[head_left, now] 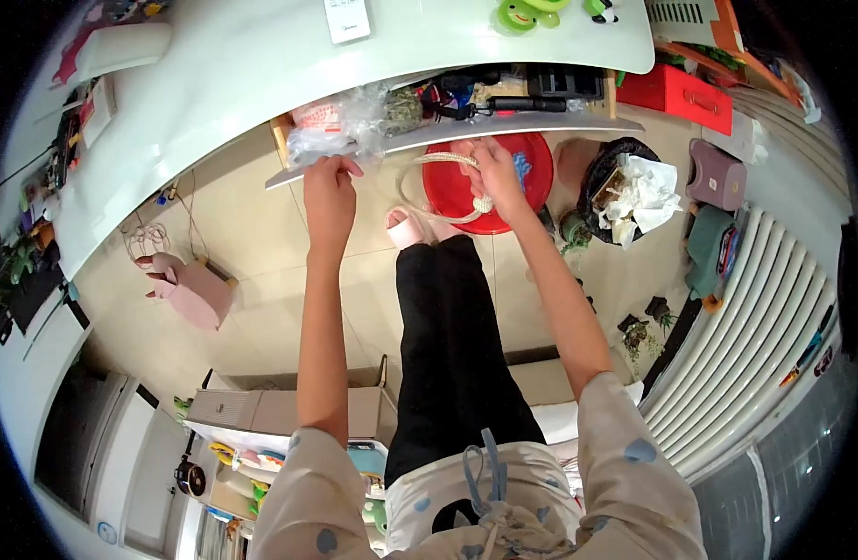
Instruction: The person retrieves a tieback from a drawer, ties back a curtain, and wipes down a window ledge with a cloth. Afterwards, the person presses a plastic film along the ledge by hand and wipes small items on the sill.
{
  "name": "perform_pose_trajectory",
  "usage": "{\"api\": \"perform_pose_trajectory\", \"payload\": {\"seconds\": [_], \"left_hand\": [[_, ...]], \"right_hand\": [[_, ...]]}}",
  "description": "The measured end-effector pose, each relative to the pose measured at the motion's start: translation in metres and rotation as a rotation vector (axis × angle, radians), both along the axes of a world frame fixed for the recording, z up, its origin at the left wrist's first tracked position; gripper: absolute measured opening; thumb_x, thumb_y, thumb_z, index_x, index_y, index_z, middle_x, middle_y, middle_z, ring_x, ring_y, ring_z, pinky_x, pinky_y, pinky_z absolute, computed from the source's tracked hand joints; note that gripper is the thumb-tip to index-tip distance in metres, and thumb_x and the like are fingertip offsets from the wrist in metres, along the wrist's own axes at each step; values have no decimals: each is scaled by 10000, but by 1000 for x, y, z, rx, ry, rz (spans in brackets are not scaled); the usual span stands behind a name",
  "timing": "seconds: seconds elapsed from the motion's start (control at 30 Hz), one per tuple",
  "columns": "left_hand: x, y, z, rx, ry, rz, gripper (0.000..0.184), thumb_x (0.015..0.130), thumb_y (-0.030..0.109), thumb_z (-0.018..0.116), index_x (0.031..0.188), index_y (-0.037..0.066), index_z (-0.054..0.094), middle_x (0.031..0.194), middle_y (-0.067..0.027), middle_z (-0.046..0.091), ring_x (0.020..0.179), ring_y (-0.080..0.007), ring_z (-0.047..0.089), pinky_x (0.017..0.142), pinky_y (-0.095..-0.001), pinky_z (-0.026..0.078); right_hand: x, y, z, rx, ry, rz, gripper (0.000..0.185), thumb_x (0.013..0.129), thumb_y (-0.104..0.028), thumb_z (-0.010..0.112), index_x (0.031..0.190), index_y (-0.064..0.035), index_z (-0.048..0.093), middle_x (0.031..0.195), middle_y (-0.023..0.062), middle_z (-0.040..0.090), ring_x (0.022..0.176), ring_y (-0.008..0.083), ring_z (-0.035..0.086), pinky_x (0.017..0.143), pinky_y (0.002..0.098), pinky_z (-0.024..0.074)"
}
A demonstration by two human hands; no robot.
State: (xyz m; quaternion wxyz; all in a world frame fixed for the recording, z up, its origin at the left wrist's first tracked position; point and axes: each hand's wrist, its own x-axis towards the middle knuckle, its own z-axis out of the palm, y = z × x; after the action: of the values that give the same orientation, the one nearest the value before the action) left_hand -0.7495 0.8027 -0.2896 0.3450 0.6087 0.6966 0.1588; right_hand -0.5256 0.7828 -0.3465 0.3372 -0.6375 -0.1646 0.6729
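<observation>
In the head view a drawer (597, 121) is pulled out from under the white desk, packed with plastic bags, cables and small items. My left hand (330, 191) is closed at the left part of its grey front edge, fingers bent over the top. A coiled cream rope (412, 187) with a knotted end hangs from my right hand (496, 179), whose fingers are wrapped around it. Under that hand a red basin (541, 177) stands on the floor with something blue in it. The rope loop overlaps the basin's left side.
Right of the basin is a black-lined bin (602, 191) full of white tissue. A red box (681, 98) is behind it. Against the right wall stands a white radiator (728, 327). A pink animal-shaped stool (191, 289) sits at left. Shelves (270, 415) lie behind me.
</observation>
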Motion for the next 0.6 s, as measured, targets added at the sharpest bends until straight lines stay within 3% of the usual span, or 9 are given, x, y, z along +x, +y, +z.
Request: {"api": "perform_pose_trajectory", "payload": {"seconds": [0.07,0.13,0.2,0.23,0.33,0.47,0.5,0.6], "left_hand": [[2,-1,2,-7,-80,32,170,701,-75,442,703,27,578,718,-127,549,705,-272,484,671,-371,381],[2,-7,-7,35,-83,-59,185,703,-79,438,749,27,582,730,-125,560,697,-273,497,670,-372,392],[8,-15,-10,1,-73,-74,197,701,-82,437,785,24,581,742,-125,568,711,-287,510,673,-379,403],[13,-20,-12,-9,-77,-101,201,696,-82,438,790,22,580,754,-126,573,724,-292,515,680,-383,408],[26,-38,-21,-73,-125,-175,242,665,-72,446,841,15,588,800,-141,585,783,-319,532,723,-387,418],[39,-55,-21,-80,-222,-269,239,661,-54,437,842,-7,585,839,-168,593,816,-323,538,748,-394,420],[39,-57,-21,-136,-213,-279,278,698,-83,396,898,-30,581,857,-187,586,792,-299,560,727,-343,450],[39,-63,-19,-258,-282,-240,228,762,-33,421,934,-19,570,866,-153,592,819,-242,571,733,-306,445]], "right_hand": [[6,13,-11,113,28,121,190,842,-127,373,1000,-44,436,503,28,400,331,106,348,294,254,303],[10,28,-24,143,110,121,463,830,-114,388,1278,-32,308,521,28,419,346,95,346,305,243,308],[8,41,-16,131,-31,160,554,829,-112,392,1344,-33,201,535,26,431,364,88,347,323,234,308],[7,47,-12,133,-80,211,640,827,-111,402,1370,-39,72,545,22,436,380,81,349,336,228,310],[5,61,-4,152,-104,321,658,829,-95,401,1365,-5,31,577,10,426,454,80,370,403,204,315],[1,69,-1,91,-20,316,710,829,-105,394,1374,-92,-59,572,22,426,429,96,369,400,231,339],[-1,73,-1,109,-19,309,710,829,-105,394,1374,-92,-59,572,22,426,429,96,369,400,231,339],[-13,84,-6,95,122,143,747,822,-109,395,1363,-113,-119,570,34,432,411,104,362,389,245,351]]}}
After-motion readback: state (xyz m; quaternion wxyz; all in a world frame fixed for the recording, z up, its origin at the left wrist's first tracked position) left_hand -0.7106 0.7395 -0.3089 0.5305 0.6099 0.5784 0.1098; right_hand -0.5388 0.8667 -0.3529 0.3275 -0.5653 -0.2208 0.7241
